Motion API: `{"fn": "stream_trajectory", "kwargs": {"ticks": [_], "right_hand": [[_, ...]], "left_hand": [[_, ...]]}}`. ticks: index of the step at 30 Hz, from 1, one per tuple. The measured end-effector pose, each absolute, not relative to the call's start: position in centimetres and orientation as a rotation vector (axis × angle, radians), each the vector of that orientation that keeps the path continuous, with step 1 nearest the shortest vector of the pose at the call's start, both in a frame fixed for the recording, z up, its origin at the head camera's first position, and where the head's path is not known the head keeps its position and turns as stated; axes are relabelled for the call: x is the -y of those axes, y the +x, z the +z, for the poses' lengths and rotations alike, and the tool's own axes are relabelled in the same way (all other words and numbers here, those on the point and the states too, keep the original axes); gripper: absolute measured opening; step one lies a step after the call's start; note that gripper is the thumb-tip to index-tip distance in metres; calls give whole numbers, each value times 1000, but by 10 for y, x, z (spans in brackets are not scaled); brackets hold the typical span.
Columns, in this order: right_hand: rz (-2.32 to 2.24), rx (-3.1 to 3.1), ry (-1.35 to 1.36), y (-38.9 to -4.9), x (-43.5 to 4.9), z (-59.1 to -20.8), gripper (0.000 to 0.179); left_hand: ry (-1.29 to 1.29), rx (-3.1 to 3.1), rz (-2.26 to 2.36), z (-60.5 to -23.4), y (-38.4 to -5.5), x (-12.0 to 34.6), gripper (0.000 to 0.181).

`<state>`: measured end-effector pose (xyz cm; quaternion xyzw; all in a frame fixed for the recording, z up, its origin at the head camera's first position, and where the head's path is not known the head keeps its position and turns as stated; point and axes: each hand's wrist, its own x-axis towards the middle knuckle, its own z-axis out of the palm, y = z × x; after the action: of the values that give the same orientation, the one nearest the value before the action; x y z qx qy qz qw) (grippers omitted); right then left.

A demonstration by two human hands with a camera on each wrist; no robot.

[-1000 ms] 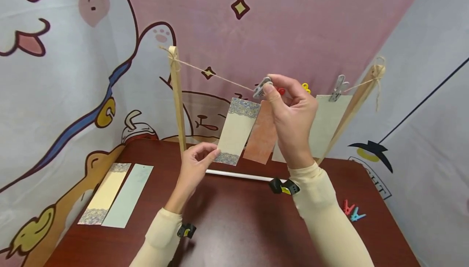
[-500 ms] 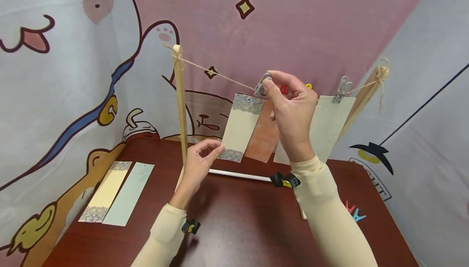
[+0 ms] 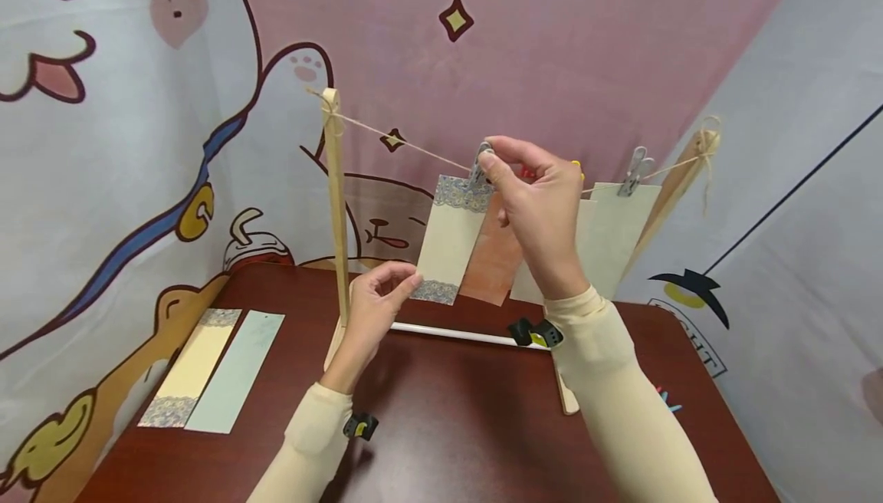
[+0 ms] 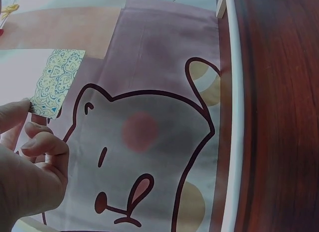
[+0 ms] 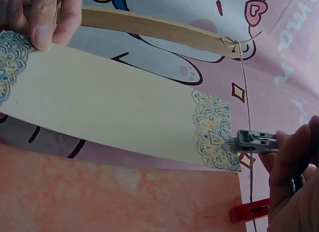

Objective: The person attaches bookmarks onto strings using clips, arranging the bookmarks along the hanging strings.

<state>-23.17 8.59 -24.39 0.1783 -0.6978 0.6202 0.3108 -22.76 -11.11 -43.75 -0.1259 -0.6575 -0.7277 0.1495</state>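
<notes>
A cream card with blue-and-yellow lace-pattern borders (image 3: 451, 238) hangs upright below the twine line (image 3: 414, 146). My left hand (image 3: 372, 307) pinches its lower left edge between thumb and finger. At the card's top edge, my right hand (image 3: 541, 208) grips a grey clothespin (image 5: 256, 141). In the right wrist view the clothespin crosses the twine and its tip overlaps the patterned border. Just right of this card, an orange card (image 3: 491, 261) hangs beside a red clothespin (image 5: 249, 210), partly hidden by my right hand in the head view.
Two wooden posts (image 3: 334, 204) carry the twine, with a white rod (image 3: 455, 332) low between them. Paler cards (image 3: 621, 219) hang at right under another grey clothespin (image 3: 635, 172). On the table's left lie a lace-bordered card (image 3: 196, 365) and a pale green card (image 3: 236, 373).
My right hand has moved slightly left and down, bringing the grey clothespin from beside the card onto its top edge. The left hand has shifted slightly right with the card.
</notes>
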Motion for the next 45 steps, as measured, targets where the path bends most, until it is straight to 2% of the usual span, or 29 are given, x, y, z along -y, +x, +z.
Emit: {"fn": "stream_trajectory", "kwargs": {"ticks": [13,25,37,45], "right_hand": [[1558,1996,436,-229,-86,-238,19],[1308,2152,464,-224,-90,-240,29],[1024,2105,616,-210,-100,-255,41],[1056,1996,811,-206,-110,-271,46]], "left_hand": [[-380,1866,-2105,-437,-232,107,12],[-385,1843,-2136,-440,-232,105,14],[-339,1857,-2129,-449,-226,104,23],[-314,1924,-2050,-458,-215,113,30]]}}
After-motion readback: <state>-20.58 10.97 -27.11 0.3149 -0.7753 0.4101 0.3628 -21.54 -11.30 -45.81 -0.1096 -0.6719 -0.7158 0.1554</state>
